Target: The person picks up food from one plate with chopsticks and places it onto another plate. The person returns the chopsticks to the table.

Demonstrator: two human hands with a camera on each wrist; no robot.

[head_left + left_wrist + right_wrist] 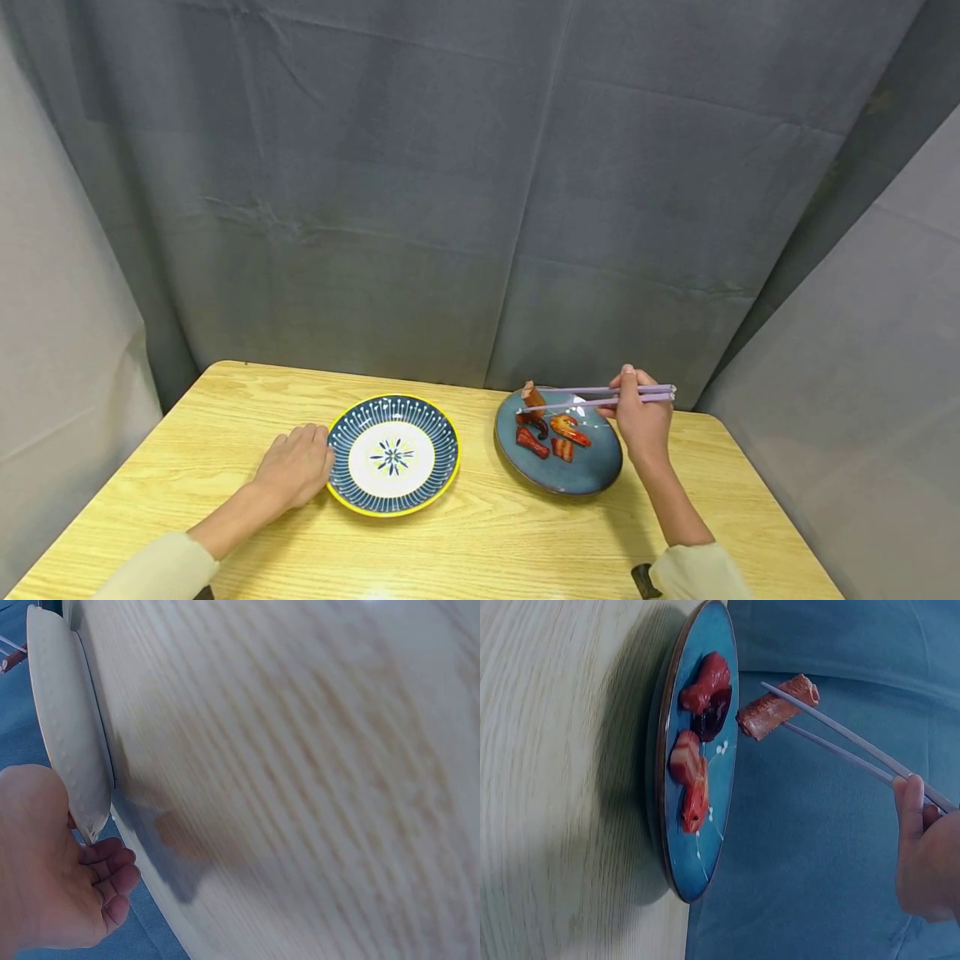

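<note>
My right hand [643, 421] grips a pair of lilac chopsticks [600, 396]. Between their tips is a brown, rib-like piece of meat [778, 707], lifted clear of the blue plate [585, 479]. Several food pieces lie on that plate: a red chunk [705, 682], a dark curled piece [538, 427], a striped slice [562, 450] and an orange shrimp-like piece [570, 429]. On the left, my left hand [296, 467] holds the rim of a patterned plate [393, 483] with a yellow edge. Its fingers [112, 874] curl at the rim; the thumb is mostly hidden.
Both plates stand on a light wooden table [480, 550], the blue one to the right. A grey curtain [375, 208] hangs behind the table's far edge, and paler cloth [847, 400] hangs at the sides. A dark strap [645, 581] shows by the right sleeve.
</note>
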